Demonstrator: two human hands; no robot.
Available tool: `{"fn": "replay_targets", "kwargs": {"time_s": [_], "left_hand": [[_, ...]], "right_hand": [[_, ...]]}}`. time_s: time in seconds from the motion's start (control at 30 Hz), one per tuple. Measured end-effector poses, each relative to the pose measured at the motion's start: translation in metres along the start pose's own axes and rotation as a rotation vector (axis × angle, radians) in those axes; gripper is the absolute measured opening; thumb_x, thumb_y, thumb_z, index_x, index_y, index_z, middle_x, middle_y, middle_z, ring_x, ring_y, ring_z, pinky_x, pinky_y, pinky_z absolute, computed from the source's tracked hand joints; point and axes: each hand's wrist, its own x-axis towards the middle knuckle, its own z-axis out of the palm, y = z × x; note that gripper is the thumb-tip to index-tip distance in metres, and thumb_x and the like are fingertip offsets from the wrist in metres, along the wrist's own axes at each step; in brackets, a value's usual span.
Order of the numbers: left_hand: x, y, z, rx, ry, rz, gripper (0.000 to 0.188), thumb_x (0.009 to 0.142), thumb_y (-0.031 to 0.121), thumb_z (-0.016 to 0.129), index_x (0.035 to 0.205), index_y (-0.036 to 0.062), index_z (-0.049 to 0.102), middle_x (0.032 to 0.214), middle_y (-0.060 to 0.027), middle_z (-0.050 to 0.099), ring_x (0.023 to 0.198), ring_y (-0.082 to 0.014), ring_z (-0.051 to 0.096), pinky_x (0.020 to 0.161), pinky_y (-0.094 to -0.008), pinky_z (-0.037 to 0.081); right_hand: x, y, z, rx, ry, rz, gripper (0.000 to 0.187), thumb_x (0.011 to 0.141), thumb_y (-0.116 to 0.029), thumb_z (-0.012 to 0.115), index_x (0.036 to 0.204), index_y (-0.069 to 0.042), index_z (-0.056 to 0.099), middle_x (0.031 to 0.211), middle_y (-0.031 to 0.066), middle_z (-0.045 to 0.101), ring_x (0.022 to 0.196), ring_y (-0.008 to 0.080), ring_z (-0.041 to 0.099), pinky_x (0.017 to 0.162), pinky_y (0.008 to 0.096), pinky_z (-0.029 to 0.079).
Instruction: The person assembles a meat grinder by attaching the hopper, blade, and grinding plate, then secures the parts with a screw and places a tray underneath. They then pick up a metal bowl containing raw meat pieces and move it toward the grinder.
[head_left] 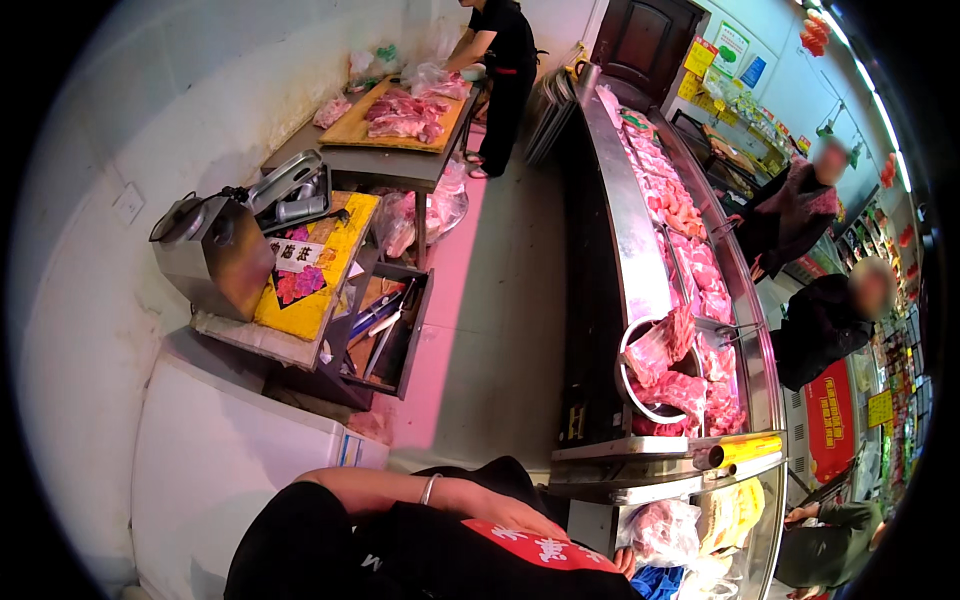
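Your black clothing [440, 568] lay nearest, beneath your left hand [503, 510]; to its right, seemingly your right hand [626, 563] showed only fingers. I couldn't tell whether either grip was closed. Bagged meat [667, 532], without clear long axis, lay just right of the right grip, the nearer.

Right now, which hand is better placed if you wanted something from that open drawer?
Probably the left hand: its bare forearm lies on the same side as the drawer, though it points rightward. The right hand can't be clearly made out.
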Motion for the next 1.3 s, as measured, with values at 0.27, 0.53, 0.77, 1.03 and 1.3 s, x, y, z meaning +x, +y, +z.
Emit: {"fn": "replay_targets", "kwargs": {"time_s": [0.27, 0.53, 0.77, 1.03, 1.3], "left_hand": [[-0.027, -0.014, -0.007, 0.000, 0.150, 0.027, 0.038, 0.100, 0.018, 0.045, 0.133, 0.0005, 0.049, 0.138, -0.0147, 0.049, 0.131, -0.0265, 0.043, 0.109, -0.0354, 0.033], [-0.065, -0.009, -0.046, -0.077, 0.441, 0.095, 0.027, 0.095, 0.014, 0.055, 0.119, 0.0037, 0.063, 0.125, -0.0131, 0.059, 0.121, -0.0254, 0.052, 0.102, -0.0358, 0.040], [-0.117, 0.005, -0.118, -0.014, 0.727, 0.098, 0.021, 0.092, 0.015, 0.061, 0.109, 0.0055, 0.068, 0.120, -0.0107, 0.063, 0.116, -0.0233, 0.055, 0.099, -0.0353, 0.042], [-0.175, 0.040, -0.190, -0.062, 1.016, 0.028, 0.015, 0.090, 0.015, 0.065, 0.098, 0.0031, 0.070, 0.115, -0.0105, 0.064, 0.109, -0.0212, 0.058, 0.094, -0.0329, 0.044], [-0.211, 0.050, -0.221, -0.082, 1.202, 0.019, 0.017, 0.091, 0.017, 0.065, 0.088, 0.0000, 0.067, 0.099, -0.0080, 0.065, 0.093, -0.0162, 0.060, 0.083, -0.0292, 0.046]], "right_hand": [[-0.021, 0.051, 0.056, 0.140, -0.186, 0.054, 0.041, 0.081, -0.001, 0.053, 0.122, -0.003, 0.051, 0.124, 0.0168, 0.054, 0.117, 0.0350, 0.050, 0.100, 0.0431, 0.041], [0.185, -0.119, 0.034, 1.101, -0.341, 0.200, 0.035, 0.083, 0.007, 0.050, 0.117, -0.002, 0.052, 0.101, 0.0094, 0.058, 0.091, 0.0165, 0.057, 0.082, 0.0281, 0.046], [0.357, -0.237, 0.053, 1.191, -0.469, -0.065, 0.024, 0.087, 0.002, 0.051, 0.110, -0.001, 0.056, 0.093, 0.0084, 0.062, 0.079, 0.0130, 0.059, 0.073, 0.0267, 0.048], [0.479, -0.288, 0.089, 1.324, -0.678, -0.057, 0.019, 0.090, 0.001, 0.049, 0.108, 0.001, 0.056, 0.092, 0.0063, 0.062, 0.081, 0.0113, 0.060, 0.073, 0.0236, 0.048], [0.557, -0.323, 0.121, 1.250, -0.843, -0.149, 0.019, 0.089, 0.001, 0.049, 0.107, 0.002, 0.056, 0.095, 0.0069, 0.061, 0.080, 0.0117, 0.059, 0.074, 0.0241, 0.048]]}}
